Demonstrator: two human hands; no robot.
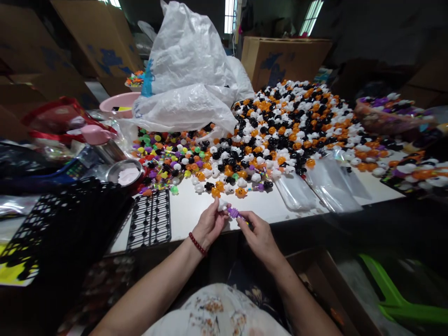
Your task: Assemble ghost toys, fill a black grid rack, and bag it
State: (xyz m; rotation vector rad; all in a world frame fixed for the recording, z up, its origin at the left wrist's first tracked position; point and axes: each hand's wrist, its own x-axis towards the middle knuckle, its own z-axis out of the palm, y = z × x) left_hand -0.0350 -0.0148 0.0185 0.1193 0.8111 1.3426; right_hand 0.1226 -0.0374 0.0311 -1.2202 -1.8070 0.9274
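Note:
Both of my hands meet at the table's front edge around a small purple plastic piece (233, 213). My left hand (211, 222), with a dark red bead bracelet (198, 244) on its wrist, is closed on a white plastic piece (222, 204) joined to or touching the purple one. The fingers of my right hand (258, 232) pinch the purple piece's other end; a bit of yellow shows there. Just beyond my hands lie orange ghost-like pieces (241, 192) and a loose purple and black assembled piece (262, 187).
A big heap of orange, black and white pieces (287, 126) covers the table's back right. Smaller coloured pieces (182, 156) lie left of it, below white plastic bags (189, 51). A black grid tray (150, 218), a metal bowl (124, 172) and clear bags (296, 192) flank my hands.

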